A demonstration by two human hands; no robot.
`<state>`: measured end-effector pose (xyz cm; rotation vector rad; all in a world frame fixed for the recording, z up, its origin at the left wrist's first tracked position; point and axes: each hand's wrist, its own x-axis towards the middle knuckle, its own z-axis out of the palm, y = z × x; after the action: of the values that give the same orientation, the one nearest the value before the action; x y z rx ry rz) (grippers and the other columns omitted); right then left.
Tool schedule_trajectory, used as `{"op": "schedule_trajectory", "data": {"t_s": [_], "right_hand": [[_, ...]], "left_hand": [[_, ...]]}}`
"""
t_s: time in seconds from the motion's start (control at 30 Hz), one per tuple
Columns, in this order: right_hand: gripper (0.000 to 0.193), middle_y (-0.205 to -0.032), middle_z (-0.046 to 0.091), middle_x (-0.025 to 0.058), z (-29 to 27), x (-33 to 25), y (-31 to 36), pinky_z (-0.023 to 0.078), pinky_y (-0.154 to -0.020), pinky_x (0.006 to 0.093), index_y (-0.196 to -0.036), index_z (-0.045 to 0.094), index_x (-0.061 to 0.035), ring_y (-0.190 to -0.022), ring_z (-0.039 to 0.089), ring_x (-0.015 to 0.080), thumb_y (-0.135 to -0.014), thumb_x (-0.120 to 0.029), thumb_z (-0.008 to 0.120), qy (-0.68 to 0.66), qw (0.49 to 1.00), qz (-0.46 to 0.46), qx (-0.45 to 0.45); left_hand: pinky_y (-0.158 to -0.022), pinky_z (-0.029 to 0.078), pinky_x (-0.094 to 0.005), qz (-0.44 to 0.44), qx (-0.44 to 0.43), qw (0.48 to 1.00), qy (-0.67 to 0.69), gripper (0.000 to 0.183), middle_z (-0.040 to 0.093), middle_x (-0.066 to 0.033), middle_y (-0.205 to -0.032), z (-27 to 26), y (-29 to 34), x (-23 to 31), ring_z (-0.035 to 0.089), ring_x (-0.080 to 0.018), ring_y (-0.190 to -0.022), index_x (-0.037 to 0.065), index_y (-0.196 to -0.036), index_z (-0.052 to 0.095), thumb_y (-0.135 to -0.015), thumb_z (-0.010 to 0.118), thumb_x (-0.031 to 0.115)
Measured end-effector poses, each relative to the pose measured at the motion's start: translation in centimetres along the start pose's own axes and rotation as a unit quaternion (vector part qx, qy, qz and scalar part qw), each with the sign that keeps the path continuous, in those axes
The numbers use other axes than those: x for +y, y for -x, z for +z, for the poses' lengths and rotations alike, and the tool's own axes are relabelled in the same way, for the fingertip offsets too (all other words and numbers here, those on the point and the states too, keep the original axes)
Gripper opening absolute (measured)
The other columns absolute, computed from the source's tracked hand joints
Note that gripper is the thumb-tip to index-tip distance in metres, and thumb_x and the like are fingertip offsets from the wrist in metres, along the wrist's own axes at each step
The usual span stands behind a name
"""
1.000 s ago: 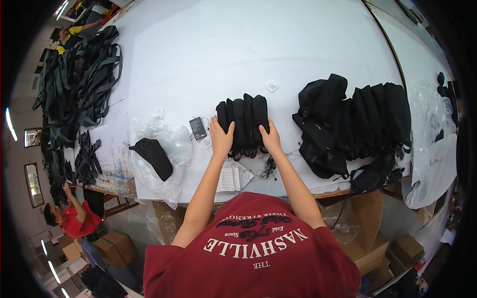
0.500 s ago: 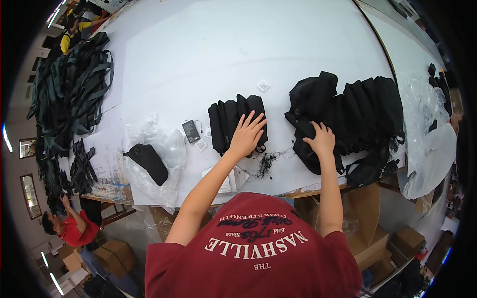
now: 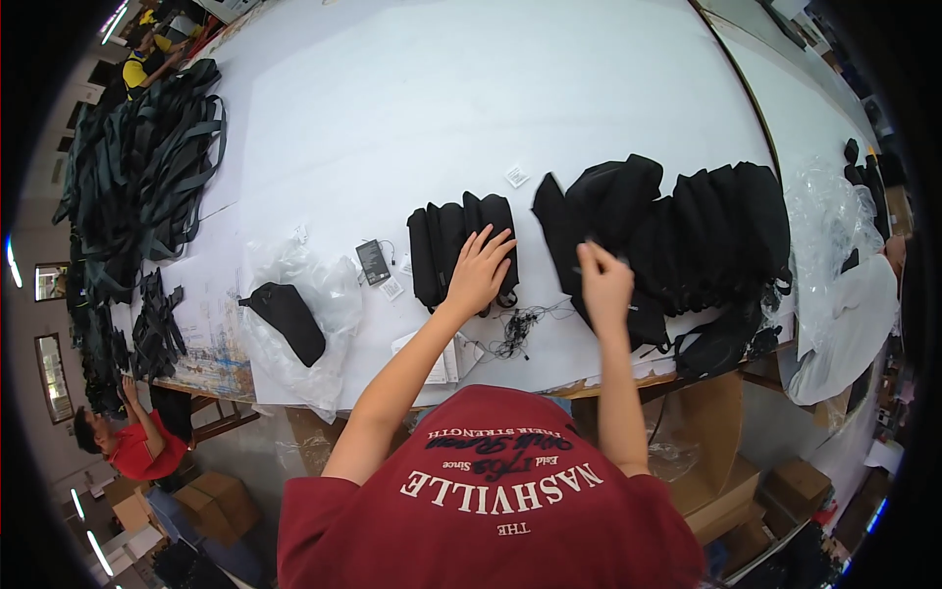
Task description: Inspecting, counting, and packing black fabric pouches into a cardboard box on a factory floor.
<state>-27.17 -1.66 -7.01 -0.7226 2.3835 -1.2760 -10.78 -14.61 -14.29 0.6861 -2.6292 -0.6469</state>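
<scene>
- Moving since the earlier frame: right hand [image 3: 608, 285] is shifting left and closing up, and loose pouch [image 3: 555, 224] is swinging out from the heap's left edge; left hand [image 3: 477, 273] is staying on the row.
- Far left: strap heap [image 3: 147, 162] is covering the table edge, with smaller strap bundle [image 3: 157, 329] lying nearer; co-worker in yellow [image 3: 139, 69] is leaning in behind, co-worker in red [image 3: 147, 454] is reaching up to the straps below.
- Next: crinkled plastic [image 3: 336, 290] is lying on white table [image 3: 442, 108]; single pouch [image 3: 288, 324] is resting slantwise on top.
- Right of that: black tag [image 3: 373, 263] and white label [image 3: 392, 288] are lying side by side.
- Center: row [image 3: 428, 257] of black pouches is standing packed side by side; left hand is resting flat across its right part, fingers spread, palm down, gripping nothing.
- Below row: papers [image 3: 448, 367] are lying partly under the forearm; cord tangle [image 3: 514, 336] is sitting just right of them.
- Above, right of row: small white packet [image 3: 516, 177] is lying apart.
- Right hand is curling shut on loose pouch, thumb side up, slightly blurring; exact fingertip contact isn't showing. Pouch is slanting between row and heap.
- Right: black heap [image 3: 731, 221] is spreading toward the table edge, more plastic bunching beyond.
</scene>
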Motion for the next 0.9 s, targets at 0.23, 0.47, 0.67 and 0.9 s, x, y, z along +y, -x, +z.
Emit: {"op": "schedule_trajectory", "data": {"t_s": [0.23,0.47,0.67,0.9], "right_hand": [[0.031,-0.083,0.067,0.0150,10.2,3.8,1.6,0.048,-0.066,0.0346,-0.108,0.066,-0.0101,-0.070,0.063,0.0286,-0.089,-0.029,0.050,0.049,0.990,0.014,-0.129],[0.054,-0.105,0.048,0.0100,7.0,3.6,-4.2,0.040,-0.084,0.0381,-0.122,0.052,-0.0159,-0.094,0.049,0.0302,-0.070,-0.014,0.067,0.154,0.967,-0.149,0.138],[0.049,-0.104,0.046,0.0100,6.7,4.0,-10.0,0.042,-0.075,0.0384,-0.110,0.053,-0.0173,-0.095,0.050,0.0299,-0.065,-0.020,0.072,0.355,0.931,-0.080,0.044],[0.027,-0.081,0.045,0.0064,1.1,4.0,-8.4,0.042,-0.071,0.0314,-0.088,0.045,-0.0058,-0.079,0.051,0.0216,-0.073,-0.009,0.066,-0.061,0.986,-0.111,0.105]], "left_hand": [[-0.095,0.028,-0.0389,-0.044,0.047,0.993,-0.096,0.043,0.044,-0.0063,-0.132,0.9,-1.0,1.7,0.041,-0.0240,-0.114,0.022,-0.133,0.045,-0.091,0.049,0.028],[-0.096,0.028,-0.0406,-0.040,0.049,0.986,-0.155,0.043,0.038,-0.0062,-0.138,1.7,-0.5,0.9,0.040,-0.0253,-0.113,0.023,-0.131,0.047,-0.090,0.050,0.033],[-0.096,0.029,-0.0410,-0.029,0.031,0.987,-0.152,0.043,0.039,-0.0063,-0.137,1.6,-1.1,1.1,0.040,-0.0258,-0.114,0.023,-0.131,0.047,-0.089,0.051,0.032],[-0.097,0.029,-0.0409,-0.042,0.031,0.987,-0.153,0.042,0.041,-0.0065,-0.136,1.6,-0.5,0.9,0.040,-0.0260,-0.114,0.025,-0.130,0.048,-0.088,0.051,0.031]]}}
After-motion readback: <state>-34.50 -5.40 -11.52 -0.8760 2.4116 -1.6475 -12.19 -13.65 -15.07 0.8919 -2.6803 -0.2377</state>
